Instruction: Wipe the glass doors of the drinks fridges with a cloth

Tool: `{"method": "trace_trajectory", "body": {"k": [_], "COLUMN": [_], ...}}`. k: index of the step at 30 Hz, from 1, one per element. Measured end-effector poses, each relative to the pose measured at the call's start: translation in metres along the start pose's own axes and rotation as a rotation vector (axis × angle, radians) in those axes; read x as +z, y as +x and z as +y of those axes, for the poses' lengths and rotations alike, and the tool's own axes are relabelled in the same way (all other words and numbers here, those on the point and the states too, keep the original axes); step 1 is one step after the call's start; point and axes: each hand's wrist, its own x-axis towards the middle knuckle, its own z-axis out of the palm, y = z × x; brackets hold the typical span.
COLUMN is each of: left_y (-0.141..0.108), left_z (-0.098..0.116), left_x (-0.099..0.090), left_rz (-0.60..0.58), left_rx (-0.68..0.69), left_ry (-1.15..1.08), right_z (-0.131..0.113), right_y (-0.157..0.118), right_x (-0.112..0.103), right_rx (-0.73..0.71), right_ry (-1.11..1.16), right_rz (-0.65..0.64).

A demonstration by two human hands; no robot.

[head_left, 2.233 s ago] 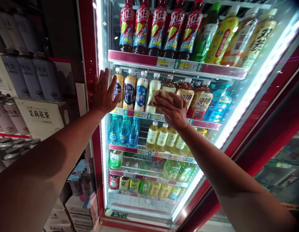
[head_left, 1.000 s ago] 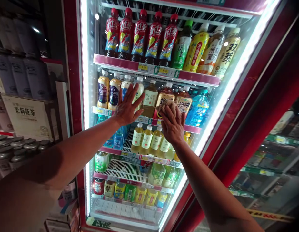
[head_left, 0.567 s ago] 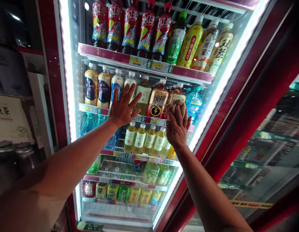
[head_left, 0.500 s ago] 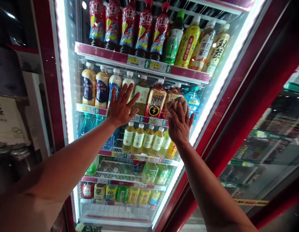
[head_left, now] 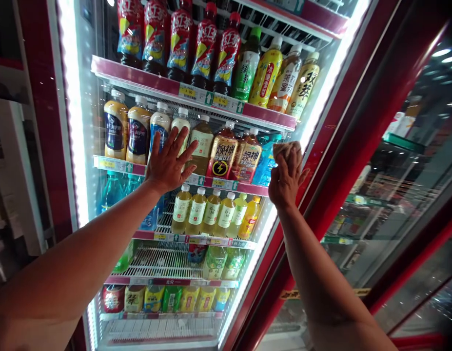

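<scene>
Both arms reach forward to the glass door (head_left: 167, 202) of a lit drinks fridge. My left hand (head_left: 169, 161) lies against the glass with its fingers spread, holding nothing, in front of the second visible row of bottles. A light brown cloth (head_left: 286, 147) is under the fingers of my right hand (head_left: 286, 178), pressed to the door near its right edge, over the bright light strip. Behind the glass, close to the cloth, stand blue bottles (head_left: 266, 161) and dark energy drink bottles (head_left: 223, 152).
Red-labelled tea bottles (head_left: 182, 41) fill the upper shelf; small pale-green bottles (head_left: 197, 210) stand lower down. A red door frame (head_left: 323, 195) runs along the right side. Past it is another glass-fronted cabinet (head_left: 357, 200) with shelved goods.
My right hand has slid the cloth rightward across the glass, from the energy drink bottles to the light strip. My left hand stays spread on the door. The view has shifted slightly right.
</scene>
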Motion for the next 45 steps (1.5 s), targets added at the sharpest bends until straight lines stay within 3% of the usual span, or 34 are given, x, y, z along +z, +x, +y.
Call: {"method": "trace_trajectory", "body": {"k": [3,9,12,16,18,23,25,31,33,37,39,45], "left_y": [0.0,0.0,0.0,0.0,-0.001,-0.004,-0.006,-0.01,-0.012,-0.022,-0.029,-0.042], "left_z": [0.0,0.0,0.0,0.0,-0.001,-0.003,-0.004,-0.009,-0.006,0.006,0.011,0.01], "left_x": [0.0,0.0,-0.001,-0.002,-0.002,0.0,0.001,0.004,0.005,0.008,0.011,0.021], "left_rz": [-0.001,-0.002,-0.008,-0.017,-0.017,0.003,0.032,0.144,0.116,0.075,0.065,0.088], "left_rx": [-0.01,-0.007,-0.007,0.004,0.009,0.021,0.029,0.054,0.015,-0.031,-0.029,0.006], "left_ry": [-0.02,-0.022,-0.035,0.001,0.021,0.028,0.042,0.049,0.029,0.01,-0.008,0.001], "right_z": [0.011,0.027,0.039,0.064,0.074,0.069,0.063,0.069,0.067,0.051,0.044,0.037], "right_y": [0.019,-0.013,0.018,0.068,0.058,-0.042,-0.061,-0.035,-0.046,-0.093,-0.098,-0.041], "right_x": [-0.006,-0.001,-0.008,-0.016,-0.013,0.003,0.003,-0.005,0.002,0.021,0.024,0.013], "right_rx": [0.011,0.053,0.062,-0.05,-0.084,0.016,0.043,-0.004,0.031,0.042,0.052,0.055], "right_ry": [0.005,-0.03,-0.032,-0.021,-0.004,0.051,0.088,0.126,0.109,0.11,0.117,0.18], "right_rz": [-0.002,0.066,0.12,0.156,0.145,0.095,0.076,0.091,0.101,0.108,0.117,0.105]}}
